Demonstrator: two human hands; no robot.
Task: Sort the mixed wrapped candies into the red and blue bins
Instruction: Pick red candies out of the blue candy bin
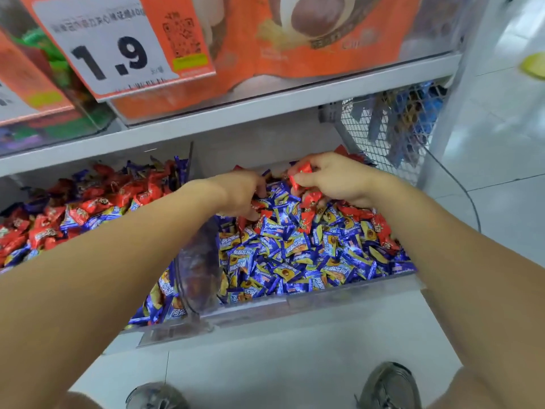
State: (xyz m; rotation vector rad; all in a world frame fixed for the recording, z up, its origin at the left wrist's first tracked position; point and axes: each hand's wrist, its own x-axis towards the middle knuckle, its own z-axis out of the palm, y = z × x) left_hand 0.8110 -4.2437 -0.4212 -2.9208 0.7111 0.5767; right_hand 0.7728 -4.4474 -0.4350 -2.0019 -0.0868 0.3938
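Currently we are picking red candies out of the blue bin (pixel 295 302): right hand (pixel 336 178) pinches red candies (pixel 300 175), left hand (pixel 241 190) digs in curled, its hold hidden; next, carry them to the red bin (pixel 73 214).

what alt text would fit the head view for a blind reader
Both hands reach into the right clear plastic bin of mostly blue wrapped candies; the right hand grips red wrapped candies, and the left hand digs among the sweets. The left bin holds mostly red ones.
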